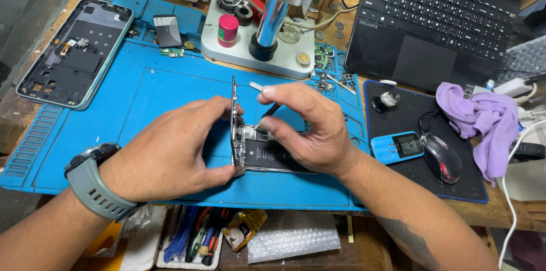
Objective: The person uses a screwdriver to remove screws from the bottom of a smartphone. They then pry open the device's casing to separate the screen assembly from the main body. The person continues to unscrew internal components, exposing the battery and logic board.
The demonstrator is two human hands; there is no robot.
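While a white plastic tray [149, 241] under the bench edge held coloured-handled tools [196, 240], the left hand [170, 149] gripped an opened black smartphone [259, 151] on the blue silicone mat [142, 86]; the right hand [310, 126] pinched thin metal tweezers [267, 113] over it.

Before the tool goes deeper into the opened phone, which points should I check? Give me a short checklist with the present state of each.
1. Left hand steadies the opened phone on the blue mat: ok.
2. Right hand pinches the thin tool: ok.
3. Tool tip sits on the right part: cannot tell, fingers hide it.
4. Phone screen stands on edge, supported by the left fingers: ok.
5. Loose small parts lie near the microscope base, apart from the hands: ok.
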